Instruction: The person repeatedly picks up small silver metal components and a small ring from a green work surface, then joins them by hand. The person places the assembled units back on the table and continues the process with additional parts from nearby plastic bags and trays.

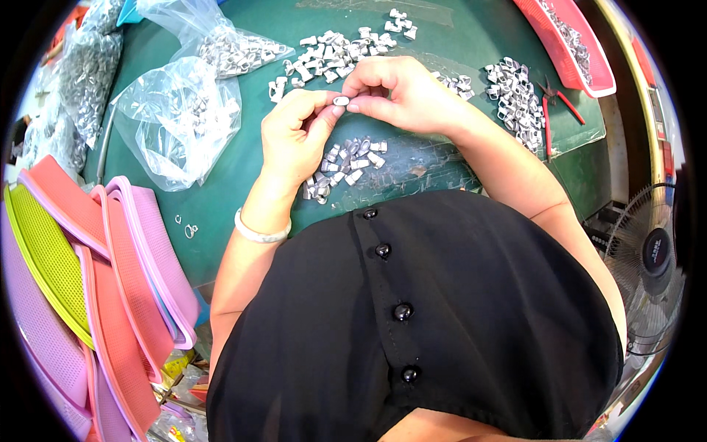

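Note:
My left hand point(296, 136) pinches a small silvery metal part with an oval face point(341, 101) between thumb and index finger. From the other side, my right hand point(401, 92) has its thumb and fingertips closed at the part's right edge; they cover some of it. Just below my hands lies a small pile of similar metal parts point(355, 158), some with rounded dark faces. Beyond my fingers a larger heap of small silver metal pieces point(335, 53) spreads over the green table point(449, 158).
Clear plastic bags point(184, 121) of metal pieces lie at the left. Another heap point(515, 99), red-handled pliers point(547, 125) and a pink basket point(605, 81) are at the right. Stacked coloured baskets point(118, 280) stand at lower left, a fan point(648, 258) at lower right.

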Tool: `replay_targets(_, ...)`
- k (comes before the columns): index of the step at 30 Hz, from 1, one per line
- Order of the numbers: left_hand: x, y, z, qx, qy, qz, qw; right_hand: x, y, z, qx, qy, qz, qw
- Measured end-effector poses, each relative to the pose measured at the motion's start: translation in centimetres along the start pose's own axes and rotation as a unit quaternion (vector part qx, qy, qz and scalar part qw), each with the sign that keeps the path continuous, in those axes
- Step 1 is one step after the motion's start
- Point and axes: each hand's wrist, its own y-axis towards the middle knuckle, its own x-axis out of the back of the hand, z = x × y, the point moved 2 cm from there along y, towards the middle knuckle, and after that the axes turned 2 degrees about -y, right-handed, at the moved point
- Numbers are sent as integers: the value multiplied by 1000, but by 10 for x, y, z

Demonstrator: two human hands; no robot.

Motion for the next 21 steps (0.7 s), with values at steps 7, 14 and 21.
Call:
replay_targets(7,0,1,1,-14,-7,-6,1000,-1,0,1,85,-49,-35,995)
replay_targets(14,1,1,1,-7,-3,3,1000,-1,0,2,109,-60,-42,991)
replay_targets(21,1,0,0,-3,7,15,1000,1,-1,3,86,-58,-4,995)
